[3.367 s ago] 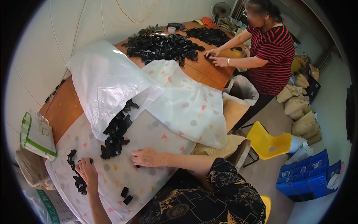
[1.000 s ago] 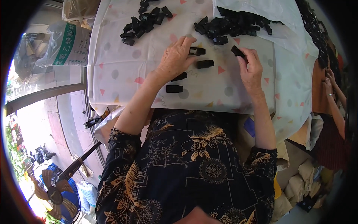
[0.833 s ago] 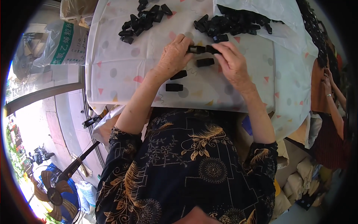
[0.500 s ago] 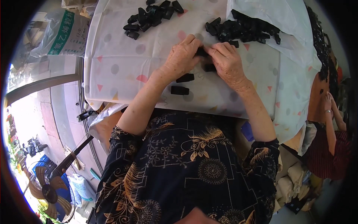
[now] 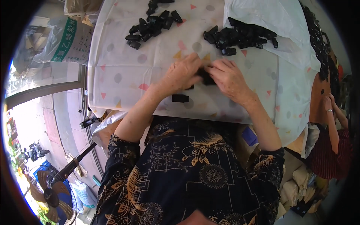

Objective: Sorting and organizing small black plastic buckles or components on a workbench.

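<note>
a: why are the hands so close together?
b: probably to work on something between them. the left hand (image 5: 183, 73) and right hand (image 5: 229, 80) nearly meet over the patterned tablecloth (image 5: 125, 62), fingers bent inward at a dark part (image 5: 206, 78).

a: is it gripped?
b: i cannot tell. the fingers are partly closed, yet blur and overlap hide the tips, so a pinch and a light touch look alike. i can't say either whether that dark shape is one part or two, or whether it rests on the cloth.

a: and the block by the left wrist?
b: a short black plastic block (image 5: 180, 98) lies alone, nearer the body. a sliver of another (image 5: 190, 87) shows just beyond it, by the left hand. set apart like that, they seem easy to pick up singly.

a: why two heaps farther out?
b: the left heap (image 5: 153, 28) lies loose beyond the left hand; the right heap (image 5: 240, 36) sits at the mouth of a white plastic bag (image 5: 258, 17), as if tipped out. i'd guess each is placed for reach, leaving the middle for handling.

a: someone else is there?
b: a co-worker's hands (image 5: 329, 103), together at the far right, well apart from these.
</note>
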The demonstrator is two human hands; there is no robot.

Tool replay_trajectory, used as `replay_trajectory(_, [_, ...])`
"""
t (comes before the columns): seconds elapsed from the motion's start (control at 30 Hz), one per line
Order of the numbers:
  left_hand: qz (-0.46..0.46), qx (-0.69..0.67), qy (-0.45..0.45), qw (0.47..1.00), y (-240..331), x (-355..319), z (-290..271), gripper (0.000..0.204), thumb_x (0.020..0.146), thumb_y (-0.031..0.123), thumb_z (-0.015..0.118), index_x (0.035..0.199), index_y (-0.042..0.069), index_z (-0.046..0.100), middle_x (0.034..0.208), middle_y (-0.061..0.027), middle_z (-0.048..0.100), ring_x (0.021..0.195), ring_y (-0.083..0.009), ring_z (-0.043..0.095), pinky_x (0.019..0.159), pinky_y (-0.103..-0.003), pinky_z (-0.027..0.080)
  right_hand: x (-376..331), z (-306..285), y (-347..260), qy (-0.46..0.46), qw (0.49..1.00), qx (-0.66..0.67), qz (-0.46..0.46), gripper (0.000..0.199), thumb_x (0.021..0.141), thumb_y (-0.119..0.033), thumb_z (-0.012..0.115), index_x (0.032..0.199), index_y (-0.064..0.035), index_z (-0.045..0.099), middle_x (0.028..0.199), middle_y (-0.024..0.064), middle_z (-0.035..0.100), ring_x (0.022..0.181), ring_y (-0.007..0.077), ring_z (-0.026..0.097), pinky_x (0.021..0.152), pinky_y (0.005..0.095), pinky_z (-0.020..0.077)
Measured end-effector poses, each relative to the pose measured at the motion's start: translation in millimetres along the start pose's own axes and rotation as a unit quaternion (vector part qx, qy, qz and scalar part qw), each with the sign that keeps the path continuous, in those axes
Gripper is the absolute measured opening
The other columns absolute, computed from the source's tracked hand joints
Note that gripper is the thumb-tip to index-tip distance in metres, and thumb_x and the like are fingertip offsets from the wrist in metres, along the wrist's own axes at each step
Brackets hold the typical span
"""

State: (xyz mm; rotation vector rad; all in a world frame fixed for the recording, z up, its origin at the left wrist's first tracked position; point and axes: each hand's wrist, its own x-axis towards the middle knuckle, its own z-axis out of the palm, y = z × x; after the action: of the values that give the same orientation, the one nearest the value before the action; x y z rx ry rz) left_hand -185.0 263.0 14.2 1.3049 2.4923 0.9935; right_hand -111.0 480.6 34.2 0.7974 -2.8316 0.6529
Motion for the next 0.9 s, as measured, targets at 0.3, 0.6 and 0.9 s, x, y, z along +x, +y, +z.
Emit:
replay_trajectory(0.3, [0.013, 0.284, 0.107, 0.953, -73, 74, -66, 0.03, 0.087, 0.006, 0.063, 0.115, 0.013, 0.064, 0.112, -0.0079, 0.058, 0.113, -0.0291, 0.056, 0.092, -0.043, 0.048, 16, -11, 36, 0.064, 0.973, -0.217, 0.054, 0.038, 0.078, 0.002, 0.068, 0.116, -0.0046, 0.064, 0.102, 0.0066, 0.056, 0.093, 0.0257, 0.059, 0.079, 0.0386, 0.0516])
replay_trajectory(0.6, [0.016, 0.268, 0.042, 0.962, -65, 85, -51, 0.013, 0.088, 0.008, 0.059, 0.101, 0.01, 0.06, 0.098, -0.0098, 0.064, 0.096, -0.0318, 0.064, 0.078, -0.044, 0.053, -34, 12, 34, 0.22, 0.915, 0.199, 0.274, 0.033, 0.08, 0.001, 0.074, 0.11, -0.0049, 0.063, 0.095, 0.0101, 0.063, 0.085, 0.0275, 0.064, 0.071, 0.0341, 0.0531])
replay_trajectory(0.9, [0.002, 0.144, 0.026, 0.989, 9, 36, -10, 0.028, 0.08, 0.013, 0.073, 0.105, 0.012, 0.06, 0.107, -0.0051, 0.06, 0.096, -0.0287, 0.065, 0.074, -0.043, 0.055, -48, 6, 29, 0.187, 0.971, 0.025, 0.148, 0.026, 0.083, 0.003, 0.072, 0.107, -0.0035, 0.063, 0.101, 0.012, 0.066, 0.091, 0.03, 0.065, 0.074, 0.0347, 0.0541])
